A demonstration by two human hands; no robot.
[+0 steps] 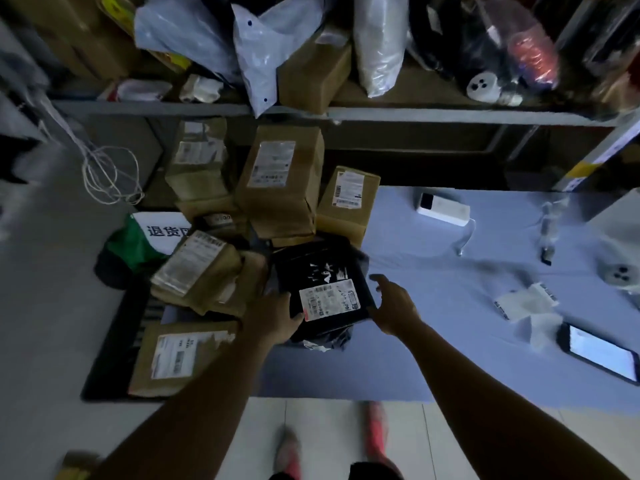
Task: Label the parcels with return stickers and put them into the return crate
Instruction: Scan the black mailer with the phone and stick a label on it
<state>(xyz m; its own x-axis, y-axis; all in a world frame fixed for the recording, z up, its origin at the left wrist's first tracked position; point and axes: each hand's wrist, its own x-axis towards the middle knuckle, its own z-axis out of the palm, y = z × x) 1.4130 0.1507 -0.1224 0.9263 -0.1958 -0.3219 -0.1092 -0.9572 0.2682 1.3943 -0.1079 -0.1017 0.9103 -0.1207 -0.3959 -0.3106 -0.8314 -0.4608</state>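
Observation:
A black plastic parcel (320,289) with a white shipping label lies at the left edge of the blue-covered table (450,323). My left hand (275,318) grips its near left corner, thumb on top. At the parcel's right edge, my right hand (394,306) has its fingers spread and relaxed, touching or just beside it. A dark crate (114,341) to the left holds several brown cardboard parcels, among them a flat one (176,358) at the near end. More brown boxes (282,181) are stacked behind the black parcel. Small white stickers (526,303) lie on the table at the right.
A phone with a lit screen (599,353) lies at the table's right edge, a white power bank (443,207) with a cable at the back. A green and white bag (138,244) sits left of the crate. Shelves behind carry bags and boxes. My feet stand on tiled floor.

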